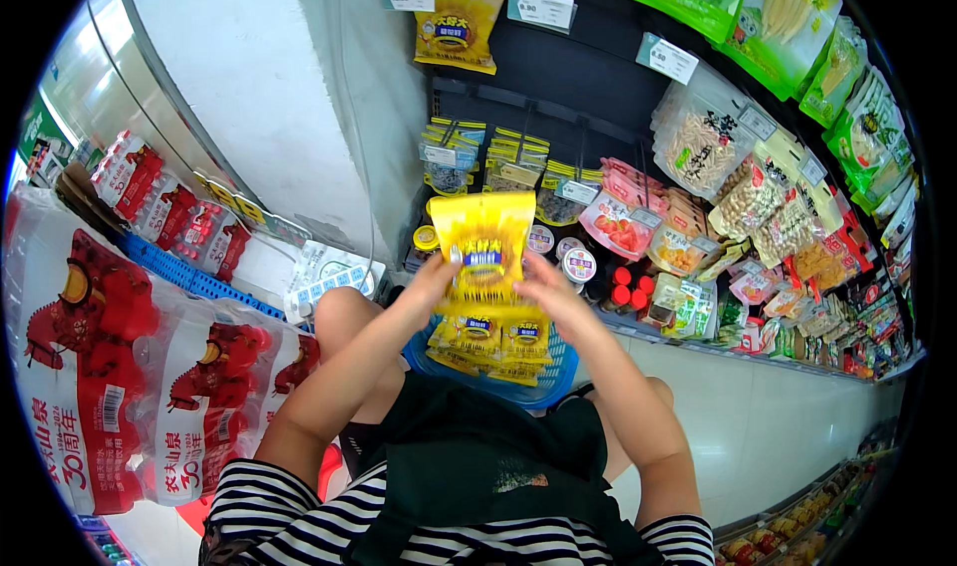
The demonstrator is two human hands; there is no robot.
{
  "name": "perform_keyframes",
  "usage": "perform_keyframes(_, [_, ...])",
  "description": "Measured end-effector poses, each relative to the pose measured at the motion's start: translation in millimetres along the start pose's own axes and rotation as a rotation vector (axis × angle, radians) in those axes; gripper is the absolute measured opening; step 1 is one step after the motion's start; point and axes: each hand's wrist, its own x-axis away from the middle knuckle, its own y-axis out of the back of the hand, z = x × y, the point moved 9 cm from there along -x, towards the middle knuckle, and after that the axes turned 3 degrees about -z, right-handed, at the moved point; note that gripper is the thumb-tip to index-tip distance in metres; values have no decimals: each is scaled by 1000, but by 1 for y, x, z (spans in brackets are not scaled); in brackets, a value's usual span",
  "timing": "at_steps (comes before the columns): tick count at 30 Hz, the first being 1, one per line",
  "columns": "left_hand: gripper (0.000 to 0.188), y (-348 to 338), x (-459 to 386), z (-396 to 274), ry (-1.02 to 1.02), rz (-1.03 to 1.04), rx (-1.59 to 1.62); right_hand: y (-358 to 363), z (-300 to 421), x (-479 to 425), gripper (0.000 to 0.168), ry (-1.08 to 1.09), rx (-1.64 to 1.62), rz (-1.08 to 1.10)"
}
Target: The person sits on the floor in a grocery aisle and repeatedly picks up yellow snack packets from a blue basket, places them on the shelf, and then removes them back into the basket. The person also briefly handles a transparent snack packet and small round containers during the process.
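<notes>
A yellow snack bag point(486, 256) with printed writing is held upright between my two hands, above a blue plastic basket point(564, 375). My left hand point(430, 286) grips its left edge, thumb on the front. At its right edge my right hand point(552, 293) holds on with bent fingers, slightly blurred. Several matching yellow bags point(478, 338) lie in the basket, which sits before me between my knees. Another bag of the same look point(457, 32) hangs on a hook of the dark shelf rack point(576, 65) above.
Hanging dried-fruit pouches point(617, 218), red-lidded jars point(624, 289) and other packets fill the rack. A white pillar point(262, 80) stands to the left, a power strip point(329, 286) at its foot. Wrapped bottle packs point(97, 372) are stacked close on my left. Tiled floor point(733, 409) extends right.
</notes>
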Motion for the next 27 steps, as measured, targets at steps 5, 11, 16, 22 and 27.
perform_keyframes(5, [38, -10, 15, 121, 314, 215, -51, 9, -145, 36, 41, -397, -121, -36])
perform_keyframes(11, [52, -32, 25, 170, 408, 244, -469, 28, -221, 57, 42, -550, -145, -88])
perform_keyframes(16, [57, -54, -17, 172, 282, 201, -599, 66, -172, 52, 54, -450, 25, -231])
perform_keyframes(22, [51, -43, -24, 166, 418, 205, -547, 98, -179, 44, 67, -407, 369, -405])
perform_keyframes(27, [50, -6, -41, 140, 410, 124, -404, 71, -148, 29, 62, -388, 292, -232])
